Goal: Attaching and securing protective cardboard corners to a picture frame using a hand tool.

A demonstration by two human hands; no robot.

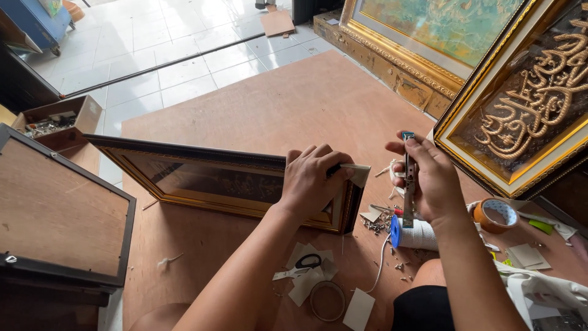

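While the left hand [311, 178] presses down on the right end of a dark picture frame with gold inner trim [208, 178], we see its grip clenched around a small pale card piece [358, 173], pinched against the frame's upper corner. The frame stands on its long edge on a brown board [263, 110] laid over the tiled floor [159, 49], its face tilted toward us.

Just to the right, the right hand [432, 184] has its grip wrapped around a slim metal tool with a blue tip [409, 184], held upright with the blue end at the top; the tool is near the frame's corner but not touching it.

Below the right hand we make out a spool of white cord with a blue end [413, 234], a scatter of small metal fasteners [373, 225], and a roll of brown tape [497, 214] a little further right. Nearer to us, between the forearms, lie black-handled scissors [300, 266] on pale card scraps, beside a thin ring [326, 300].

At the left a frame lies face down showing its brown backing [58, 208], and behind it sits a cardboard box of small parts [55, 122]. At the upper right, large gold-framed pictures [520, 104] lean beside the board.
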